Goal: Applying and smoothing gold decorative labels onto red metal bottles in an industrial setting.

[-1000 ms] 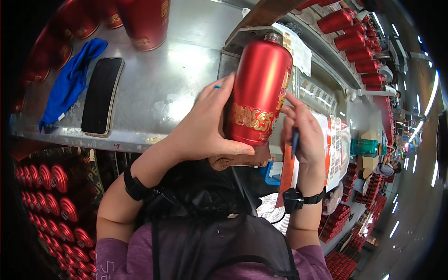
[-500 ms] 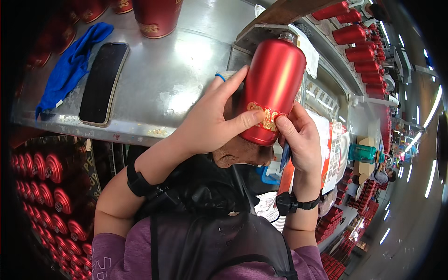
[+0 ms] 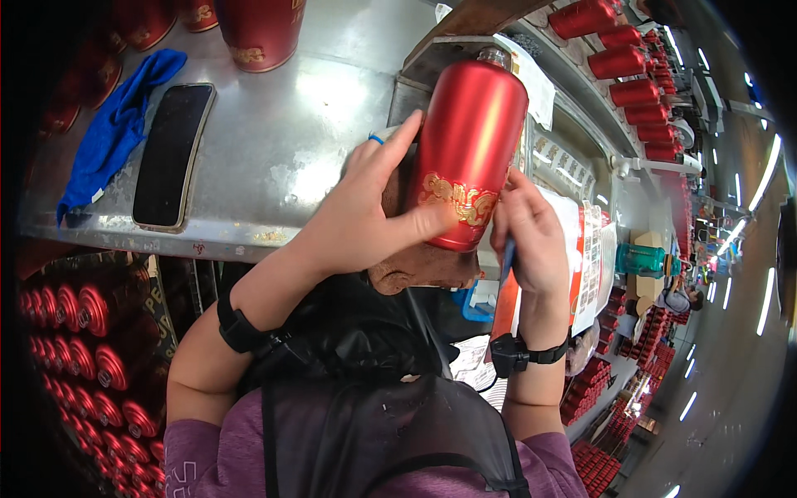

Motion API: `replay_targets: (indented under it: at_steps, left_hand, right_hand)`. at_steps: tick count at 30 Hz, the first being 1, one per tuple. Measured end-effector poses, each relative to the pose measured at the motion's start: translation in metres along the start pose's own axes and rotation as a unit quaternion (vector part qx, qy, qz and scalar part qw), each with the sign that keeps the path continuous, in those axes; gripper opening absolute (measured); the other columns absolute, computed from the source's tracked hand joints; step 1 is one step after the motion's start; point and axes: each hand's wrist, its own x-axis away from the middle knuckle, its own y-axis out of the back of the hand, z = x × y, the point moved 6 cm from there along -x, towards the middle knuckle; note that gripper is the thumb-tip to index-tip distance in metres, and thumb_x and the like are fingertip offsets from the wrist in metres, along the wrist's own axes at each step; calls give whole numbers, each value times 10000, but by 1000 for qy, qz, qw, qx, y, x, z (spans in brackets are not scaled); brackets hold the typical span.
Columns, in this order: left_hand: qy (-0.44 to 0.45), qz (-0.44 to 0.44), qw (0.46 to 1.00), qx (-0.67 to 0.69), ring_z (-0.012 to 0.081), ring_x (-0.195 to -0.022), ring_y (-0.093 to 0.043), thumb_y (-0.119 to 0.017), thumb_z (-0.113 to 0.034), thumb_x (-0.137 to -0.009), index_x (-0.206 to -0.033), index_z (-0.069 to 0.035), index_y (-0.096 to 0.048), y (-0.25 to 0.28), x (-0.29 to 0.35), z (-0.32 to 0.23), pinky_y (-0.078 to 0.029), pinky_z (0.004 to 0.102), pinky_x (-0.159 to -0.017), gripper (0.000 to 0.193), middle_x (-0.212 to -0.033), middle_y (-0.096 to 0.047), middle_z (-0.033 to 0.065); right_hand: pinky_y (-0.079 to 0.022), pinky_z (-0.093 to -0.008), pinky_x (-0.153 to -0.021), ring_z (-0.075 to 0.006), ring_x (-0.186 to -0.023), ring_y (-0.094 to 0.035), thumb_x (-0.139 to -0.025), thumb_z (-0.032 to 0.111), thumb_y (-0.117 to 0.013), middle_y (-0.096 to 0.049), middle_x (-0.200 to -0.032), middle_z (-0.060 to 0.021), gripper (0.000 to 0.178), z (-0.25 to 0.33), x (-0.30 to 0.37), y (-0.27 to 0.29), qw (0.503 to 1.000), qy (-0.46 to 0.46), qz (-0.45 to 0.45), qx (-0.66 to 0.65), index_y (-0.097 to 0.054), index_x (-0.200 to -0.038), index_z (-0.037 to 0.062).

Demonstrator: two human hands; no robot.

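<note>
A glossy red bottle (image 3: 473, 133) with a clear neck and a gold raised pattern near its base leans over a brown, worn support (image 3: 423, 270). My left hand (image 3: 357, 203) grips it from the left, its thumb on the gold pattern (image 3: 457, 199) and its fingers along the side. On the bottle's right, beside the pattern's edge, my right hand (image 3: 531, 228) is closed with bent fingers. A slim blue object (image 3: 508, 257) sticks out below those fingers; its kind is hard to make out, and its upper part is hidden.
On the metal bench (image 3: 274, 158) lie a black phone (image 3: 173, 158) and a blue cloth (image 3: 120, 137), with red bottles (image 3: 261, 29) behind. Stacked red bottles (image 3: 108, 361) fill the lower left. Printed sheets (image 3: 589, 266) and a row of red bottles (image 3: 618, 62) are at right.
My right thumb has come off the bottle's front, and the right fingers have curled in at its side. The view has shifted slightly; my left hand still grips the bottle.
</note>
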Motion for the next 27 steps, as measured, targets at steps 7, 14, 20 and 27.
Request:
replay_targets:
  at_steps: [7, 14, 20, 27]
  left_hand:
    - [-24, -6, 992, -122, 377, -1161, -531, -848, -291, -696, -1542, 10, -186, -7, 0, -24, -431, 399, -971, 1115, -1259, -490, 239]
    - [-96, -31, 965, -241, 417, -1099, -522, -808, -172, -672, -1498, 53, -247, -7, 10, -45, -442, 458, -953, 1024, -1281, -481, 263]
    - [-73, -23, 968, -237, 431, -1172, -504, -766, -195, -706, -1492, 39, -289, -5, 12, -41, -425, 457, -999, 949, -1372, -459, 270]
    - [-77, -34, 971, -225, 435, -1277, -456, -809, -176, -640, -1505, -2, -292, -11, 6, -36, -397, 459, -1050, 1024, -1489, -370, 260]
  right_hand:
    - [-509, -233, -715, -96, -811, -608, -1007, 160, -528, -654, -1009, -115, 354, 24, 18, 30, 984, 62, -152, -72, -544, -1305, -31]
    - [-508, -340, -739, -216, -838, -624, -633, -61, -708, -673, -904, -61, 387, 65, 63, -71, 761, 420, -75, 489, -711, -1009, 27]
    - [-495, -325, -679, -230, -807, -632, -597, -18, -731, -691, -927, -75, 407, 90, 65, -72, 733, 433, -58, 521, -729, -1003, 18]
    - [-520, -322, -660, -213, -775, -653, -599, 111, -703, -685, -886, -70, 383, 90, 57, -75, 696, 481, -53, 530, -716, -969, 12]
